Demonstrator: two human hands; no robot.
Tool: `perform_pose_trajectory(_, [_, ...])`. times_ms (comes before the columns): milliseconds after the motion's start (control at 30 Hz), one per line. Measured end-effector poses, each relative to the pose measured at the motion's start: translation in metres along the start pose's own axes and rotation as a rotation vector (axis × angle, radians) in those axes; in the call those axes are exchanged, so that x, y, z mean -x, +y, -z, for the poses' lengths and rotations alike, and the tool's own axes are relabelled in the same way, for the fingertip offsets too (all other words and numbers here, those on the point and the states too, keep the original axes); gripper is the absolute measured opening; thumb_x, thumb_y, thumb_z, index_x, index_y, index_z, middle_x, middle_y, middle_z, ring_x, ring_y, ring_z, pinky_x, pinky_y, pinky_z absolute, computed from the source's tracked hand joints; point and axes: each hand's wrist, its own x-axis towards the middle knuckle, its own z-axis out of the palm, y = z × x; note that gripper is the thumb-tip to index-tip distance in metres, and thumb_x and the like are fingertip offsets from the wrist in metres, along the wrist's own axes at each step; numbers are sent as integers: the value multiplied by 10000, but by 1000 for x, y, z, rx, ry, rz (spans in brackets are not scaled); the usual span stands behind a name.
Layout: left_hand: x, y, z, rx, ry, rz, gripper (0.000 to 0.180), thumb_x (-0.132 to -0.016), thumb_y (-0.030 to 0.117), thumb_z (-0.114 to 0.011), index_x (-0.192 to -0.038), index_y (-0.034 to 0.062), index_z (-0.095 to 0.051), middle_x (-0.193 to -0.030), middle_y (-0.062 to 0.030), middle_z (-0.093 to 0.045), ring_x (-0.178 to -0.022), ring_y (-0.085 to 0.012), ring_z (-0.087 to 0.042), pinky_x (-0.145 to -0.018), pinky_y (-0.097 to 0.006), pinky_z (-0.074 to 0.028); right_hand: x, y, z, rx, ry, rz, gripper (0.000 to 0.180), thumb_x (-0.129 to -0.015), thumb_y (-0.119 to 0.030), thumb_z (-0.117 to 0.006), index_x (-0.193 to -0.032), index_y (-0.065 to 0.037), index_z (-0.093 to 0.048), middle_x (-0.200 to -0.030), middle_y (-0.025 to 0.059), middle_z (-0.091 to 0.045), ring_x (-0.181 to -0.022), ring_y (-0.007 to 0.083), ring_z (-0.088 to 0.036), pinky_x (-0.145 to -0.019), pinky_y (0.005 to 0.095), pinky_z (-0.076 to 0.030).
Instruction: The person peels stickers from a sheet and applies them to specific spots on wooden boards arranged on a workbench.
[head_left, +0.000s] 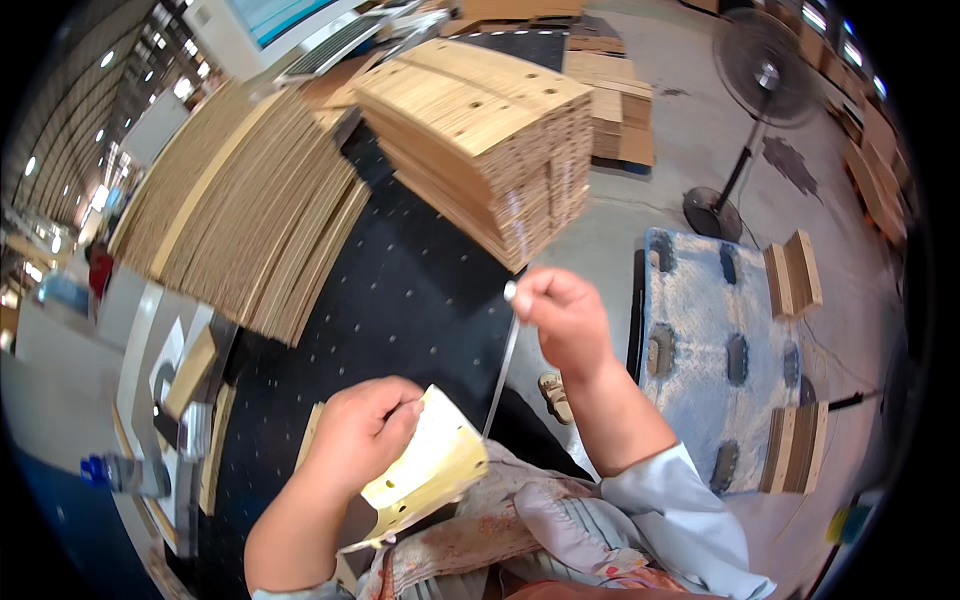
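Thin pale strip, long axis steep, running from curved yellowish sheet up to right hand, pinched at top end. Left hand clamped on sheet, over near edge of black perforated table.

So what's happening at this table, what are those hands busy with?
A person is working at a black table stacked with flat cardboard pieces. The left hand grips a pale yellow curved card piece with small holes. The right hand is raised above it, pinching the end of a thin strip that runs down to the card. A neat cardboard stack and a fanned-out pile sit further back on the table.
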Motion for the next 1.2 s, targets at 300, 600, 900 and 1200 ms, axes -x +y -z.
perform_pose_trajectory(300, [-52, -15, -3, -176, 12, -316, 88, -747, -17, -669, -830, -6, -641, -1020, -149, -613, -988, -276, -591, -849, -354, -465, -119, 17, 103, 591, 566, 547, 76, -835, -67, -647, -831, 9, -641, -802, 56, -574, -683, 107, -554, -637, 246, -462])
perform_pose_trajectory(600, [-113, -2, -17, -285, -50, -430, 124, -724, -3, -687, -838, 40, -661, -1221, -162, -558, -1239, -375, -462, -1004, -444, -388, -141, 19, 124, 901, 499, 818, 56, -761, -53, -644, -813, -47, -624, -838, 90, -600, -763, 272, -606, -673, 347, -497])
perform_pose_trajectory(900, [-111, -11, -26, -272, -104, -392, 118, -734, -27, -666, -836, 30, -648, -1205, -158, -571, -1231, -364, -476, -998, -427, -394, -141, 13, 127, 1194, 460, 913, 106, -735, -72, -661, -832, -80, -616, -859, 63, -592, -805, 266, -595, -689, 359, -505])
perform_pose_trajectory(1200, [-100, -13, -25, -248, -125, -379, 111, -729, -10, -676, -827, 32, -647, -1184, -151, -590, -1211, -362, -494, -986, -434, -403, -143, 10, 122, 1367, 464, 960, 124, -694, -77, -661, -793, -96, -588, -825, 41, -562, -810, 239, -583, -645, 337, -508])
